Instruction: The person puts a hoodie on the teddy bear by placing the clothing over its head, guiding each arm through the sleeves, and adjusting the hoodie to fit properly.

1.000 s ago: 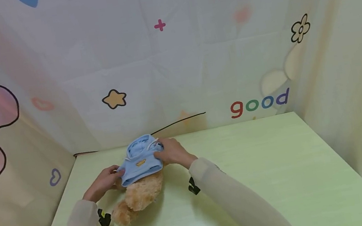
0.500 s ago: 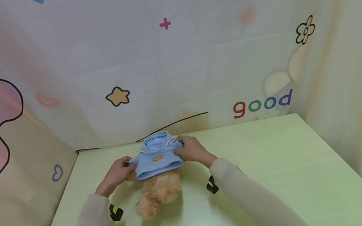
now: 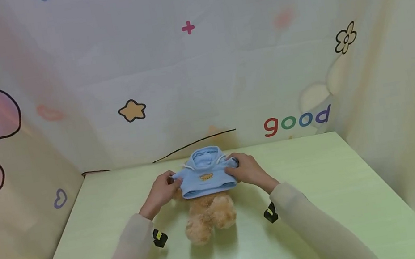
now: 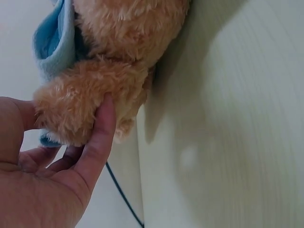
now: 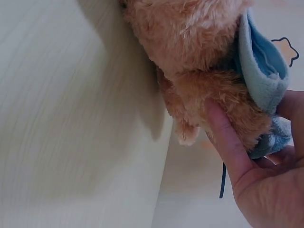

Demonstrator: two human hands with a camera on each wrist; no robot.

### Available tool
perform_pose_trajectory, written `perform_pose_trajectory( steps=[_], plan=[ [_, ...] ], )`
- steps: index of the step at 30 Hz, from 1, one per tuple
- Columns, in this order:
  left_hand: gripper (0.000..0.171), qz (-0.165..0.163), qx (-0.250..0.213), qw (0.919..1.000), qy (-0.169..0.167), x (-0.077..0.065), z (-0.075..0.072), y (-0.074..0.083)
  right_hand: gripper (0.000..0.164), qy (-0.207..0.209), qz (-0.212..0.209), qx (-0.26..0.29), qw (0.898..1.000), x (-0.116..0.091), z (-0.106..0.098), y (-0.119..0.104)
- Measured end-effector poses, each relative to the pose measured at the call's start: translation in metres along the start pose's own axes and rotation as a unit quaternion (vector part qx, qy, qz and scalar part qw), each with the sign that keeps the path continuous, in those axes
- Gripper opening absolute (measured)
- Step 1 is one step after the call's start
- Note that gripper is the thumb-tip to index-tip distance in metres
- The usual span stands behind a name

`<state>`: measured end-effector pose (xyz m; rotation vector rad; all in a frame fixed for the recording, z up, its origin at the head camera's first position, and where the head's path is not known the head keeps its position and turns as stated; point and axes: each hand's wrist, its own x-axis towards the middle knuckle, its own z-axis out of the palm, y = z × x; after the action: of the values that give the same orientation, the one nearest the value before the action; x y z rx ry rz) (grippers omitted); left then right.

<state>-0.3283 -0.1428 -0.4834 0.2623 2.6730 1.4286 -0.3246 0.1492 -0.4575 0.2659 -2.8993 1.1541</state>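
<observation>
A small light-blue hoodie, with white drawstrings and an orange motif on its chest, covers the upper front of a fluffy light-brown plush toy. The toy's legs point toward me and its head is hidden. My left hand pinches the hoodie's left sleeve together with the furry arm. On the other side my right hand holds the right sleeve and arm the same way. In both wrist views, one finger lies along the fur and the hoodie's open hem stands away from the body.
The pale green table ends at a printed curtain behind the toy. More curtain hangs along the left and right sides. A black wrist device sits below my left sleeve, another device below the right.
Both hands have shifted right across the table, carrying the plush toy and hoodie from the left toward the middle. The toy has turned from slanted to nearly straight, legs toward me.
</observation>
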Motion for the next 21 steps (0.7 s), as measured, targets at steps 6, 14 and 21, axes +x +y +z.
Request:
perform_pose_trajectory(
  steps=[6, 14, 21],
  plan=[
    [0.017, 0.007, -0.021, 0.9997, 0.013, 0.005, 0.023, 0.014, 0.037, 0.001, 0.009, 0.01, 1.0, -0.007, -0.013, 0.019],
    [0.014, 0.033, -0.049, 0.9982, 0.005, 0.006, 0.042, 0.021, 0.038, 0.008, 0.013, -0.002, 1.0, -0.017, -0.026, 0.037],
    [0.015, 0.051, -0.103, 0.9928, -0.031, 0.003, 0.044, 0.013, 0.038, 0.001, 0.021, 0.024, 0.999, -0.025, -0.026, 0.041]
  ],
)
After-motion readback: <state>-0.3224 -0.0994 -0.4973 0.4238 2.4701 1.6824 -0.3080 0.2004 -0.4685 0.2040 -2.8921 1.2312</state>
